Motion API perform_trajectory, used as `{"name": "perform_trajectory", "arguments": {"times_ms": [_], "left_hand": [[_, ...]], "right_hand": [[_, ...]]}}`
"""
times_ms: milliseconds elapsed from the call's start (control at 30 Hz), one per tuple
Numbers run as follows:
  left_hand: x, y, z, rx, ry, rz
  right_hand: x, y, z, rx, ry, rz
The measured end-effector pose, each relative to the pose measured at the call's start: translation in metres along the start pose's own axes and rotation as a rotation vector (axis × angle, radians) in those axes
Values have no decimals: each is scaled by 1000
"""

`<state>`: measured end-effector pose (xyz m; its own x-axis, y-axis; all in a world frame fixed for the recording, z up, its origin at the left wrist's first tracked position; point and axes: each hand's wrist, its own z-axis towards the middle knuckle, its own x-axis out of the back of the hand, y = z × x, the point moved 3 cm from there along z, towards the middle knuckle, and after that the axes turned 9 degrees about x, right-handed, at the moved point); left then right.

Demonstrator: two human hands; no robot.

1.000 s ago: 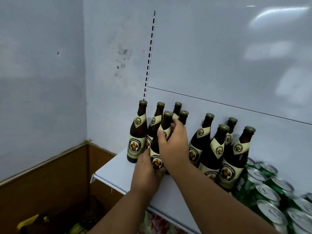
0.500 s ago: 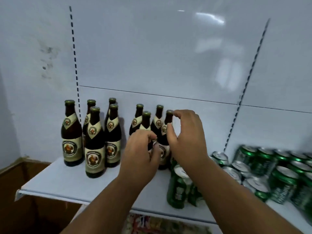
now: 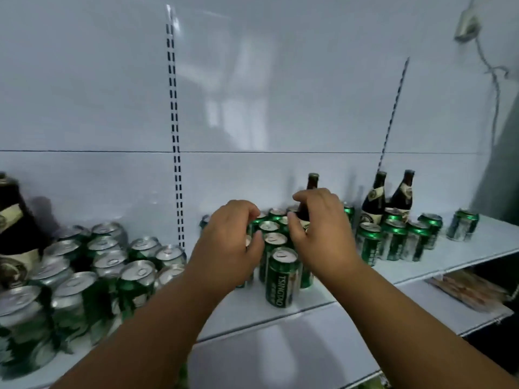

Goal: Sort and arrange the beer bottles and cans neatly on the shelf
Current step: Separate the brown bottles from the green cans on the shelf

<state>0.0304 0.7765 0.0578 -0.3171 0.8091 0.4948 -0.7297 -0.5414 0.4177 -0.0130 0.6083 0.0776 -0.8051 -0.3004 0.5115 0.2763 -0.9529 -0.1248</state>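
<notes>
Brown bottle [image 3: 311, 192] is standing upright at centre frame, at the rear of a cluster of green cans [image 3: 273, 234] on the white shelf [image 3: 463, 248]. Only its neck and cap are showing above the right hand [image 3: 323, 231].

Right hand is reaching around the bottle's lower neck, fingers curled over it from above and thumb pointing in from the left; blur makes it impossible to tell whether the fingers are actually touching the glass.

Left hand [image 3: 230, 240] is hovering over the left part of the same can cluster, fingers curled downward with the tips at the can tops; cannot tell whether it is gripping one.

One can marked TSINGTAO [image 3: 282, 276] is standing at the front of the cluster, between the two wrists.

Toward the right of the frame, two more bottles [image 3: 389, 197] are standing at the back panel, with a block of cans [image 3: 398, 240] in front of them and a lone can [image 3: 463, 224] further right.

At lower left a large group of cans [image 3: 92, 273] is crowding the shelf, and a large dark bottle [image 3: 14, 228] is showing at the left edge.
</notes>
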Motion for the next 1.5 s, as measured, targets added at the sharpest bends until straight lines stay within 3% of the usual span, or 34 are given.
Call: {"name": "perform_trajectory", "arguments": {"times_ms": [167, 400, 667, 933, 1000, 1100, 1233, 1367, 1500], "left_hand": [[-77, 37, 18, 38, -118, 37], [-147, 19, 66, 83, -312, 207], [-189, -8, 115, 222, -495, 314], [-221, -1, 136, 411, -527, 409], [-230, 6, 137, 488, -499, 384], [-239, 20, 136, 605, -356, 165], [-235, 53, 129, 666, 5, -38], [-204, 85, 105, 688, 302, -82], [-154, 107, 72, 739, 354, -44]], "right_hand": [[16, 84, -8, -23, -85, -35], [-19, 160, 18, -62, -185, -13], [-99, 219, 68, -440, -476, 300], [-107, 247, 88, -237, -466, 367], [-90, 251, 99, -197, -422, 411], [-54, 252, 123, -104, -313, 465], [-17, 247, 147, -54, -209, 670], [-6, 216, 148, -40, -258, 1027], [-2, 150, 141, -79, -350, 1378]]}}
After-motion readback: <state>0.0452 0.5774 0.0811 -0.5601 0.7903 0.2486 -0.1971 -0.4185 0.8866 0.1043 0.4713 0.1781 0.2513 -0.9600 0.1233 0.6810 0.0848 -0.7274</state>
